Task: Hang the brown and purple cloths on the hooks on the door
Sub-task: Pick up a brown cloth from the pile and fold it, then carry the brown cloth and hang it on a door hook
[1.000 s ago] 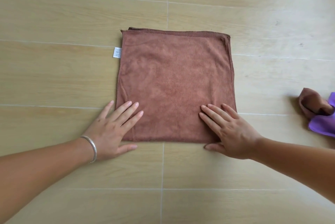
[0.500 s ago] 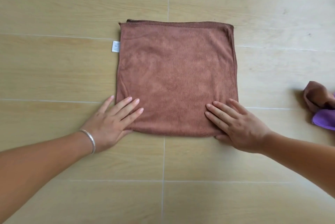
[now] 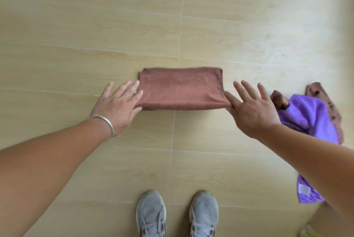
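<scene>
One view is given, from the head camera, looking down at a tiled floor (image 3: 249, 16). A brown cloth (image 3: 180, 89), folded into a narrow band, is held just above the floor by its two near corners. Its left corner is pinched by the left hand (image 3: 116, 106), the other fingers spread; its right corner is pinched between thumb and forefinger of the right hand (image 3: 251, 110), the rest splayed. A purple cloth (image 3: 310, 117) is seen crumpled at the right, with another brown cloth (image 3: 321, 93) touching it. Grey shoes (image 3: 178, 215) stand below. Neither door nor hooks are shown.

For hanging, both corners should be kept level so the fold is not lost.

A pale tag (image 3: 304, 189) is carried by the purple cloth; no writing can be read.
</scene>
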`<state>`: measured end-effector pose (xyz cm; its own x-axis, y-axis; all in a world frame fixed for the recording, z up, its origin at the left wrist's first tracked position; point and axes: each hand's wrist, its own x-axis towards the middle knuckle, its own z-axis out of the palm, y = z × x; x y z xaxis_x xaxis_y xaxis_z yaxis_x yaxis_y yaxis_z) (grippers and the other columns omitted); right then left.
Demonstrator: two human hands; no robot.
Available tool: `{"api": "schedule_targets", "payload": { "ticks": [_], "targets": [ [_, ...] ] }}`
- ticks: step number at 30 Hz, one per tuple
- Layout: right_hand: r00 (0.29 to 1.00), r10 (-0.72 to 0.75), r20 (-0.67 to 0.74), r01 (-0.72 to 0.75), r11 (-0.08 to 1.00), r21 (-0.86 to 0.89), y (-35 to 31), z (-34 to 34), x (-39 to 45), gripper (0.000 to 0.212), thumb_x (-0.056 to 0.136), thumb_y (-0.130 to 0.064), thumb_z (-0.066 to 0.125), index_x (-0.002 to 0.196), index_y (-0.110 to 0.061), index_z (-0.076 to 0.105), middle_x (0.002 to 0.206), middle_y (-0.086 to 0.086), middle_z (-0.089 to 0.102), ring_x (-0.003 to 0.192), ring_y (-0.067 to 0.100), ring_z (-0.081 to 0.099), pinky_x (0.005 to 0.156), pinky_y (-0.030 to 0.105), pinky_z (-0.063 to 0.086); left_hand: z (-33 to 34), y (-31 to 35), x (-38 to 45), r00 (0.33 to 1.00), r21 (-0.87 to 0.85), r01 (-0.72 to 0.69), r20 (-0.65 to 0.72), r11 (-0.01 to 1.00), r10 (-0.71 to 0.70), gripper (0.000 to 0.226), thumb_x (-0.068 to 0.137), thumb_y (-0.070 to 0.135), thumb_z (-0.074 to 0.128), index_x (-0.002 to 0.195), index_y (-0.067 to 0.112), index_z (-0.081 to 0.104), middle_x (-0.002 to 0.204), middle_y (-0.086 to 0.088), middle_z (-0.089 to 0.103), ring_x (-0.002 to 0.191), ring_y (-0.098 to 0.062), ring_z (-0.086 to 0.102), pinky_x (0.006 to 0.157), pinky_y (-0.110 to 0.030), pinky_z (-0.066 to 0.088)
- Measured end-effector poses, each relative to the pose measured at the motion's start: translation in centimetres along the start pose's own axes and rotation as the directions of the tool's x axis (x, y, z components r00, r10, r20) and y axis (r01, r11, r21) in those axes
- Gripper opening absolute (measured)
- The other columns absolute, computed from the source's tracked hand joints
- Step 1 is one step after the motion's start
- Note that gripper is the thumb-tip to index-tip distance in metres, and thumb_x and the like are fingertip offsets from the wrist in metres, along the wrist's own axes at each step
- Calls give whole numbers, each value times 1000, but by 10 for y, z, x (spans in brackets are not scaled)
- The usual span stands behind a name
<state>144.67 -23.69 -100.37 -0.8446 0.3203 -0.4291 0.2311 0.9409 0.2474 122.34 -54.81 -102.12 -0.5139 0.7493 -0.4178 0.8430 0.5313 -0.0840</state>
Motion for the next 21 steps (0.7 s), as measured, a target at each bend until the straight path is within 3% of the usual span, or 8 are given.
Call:
{"api": "schedule_targets", "payload": {
  "ticks": [5,9,14,21],
  "targets": [
    [1000,6,1,-6,1000,-8,30,-120,-48,56,99,-47,9,152,-32,15,162,4,6,149,24,-1,117,51,-2,-126,-22,-52,999,38,44,11,998,-44,61,95,51,8,152,29,17,161,6,-4,147,-12,-3,117,-47,2],
    [1000,28,-8,-27,999,26,55,-233,-92,64,94,-51,-4,152,-33,16,162,2,8,149,22,-1,117,49,-3,-240,-41,-101,997,16,73,5,997,-73,57,98,50,15,151,30,20,162,7,-1,147,-11,-1,117,-45,2],
    [1000,-11,-21,14,987,161,90,-394,-168,58,98,-52,7,150,-33,24,162,1,11,149,19,-2,120,44,1,-409,-61,-178,997,-66,79,2,995,-79,52,101,46,21,151,32,22,161,8,4,147,-9,0,118,-42,4],
    [981,-19,-191,59,978,202,153,-590,-250,53,100,-53,16,148,-36,29,161,-3,14,148,16,3,120,40,4,-610,-88,-264,984,-71,109,-131,991,-118,50,102,44,18,151,35,18,161,9,3,147,-7,-2,119,-40,1]
  ]
}}
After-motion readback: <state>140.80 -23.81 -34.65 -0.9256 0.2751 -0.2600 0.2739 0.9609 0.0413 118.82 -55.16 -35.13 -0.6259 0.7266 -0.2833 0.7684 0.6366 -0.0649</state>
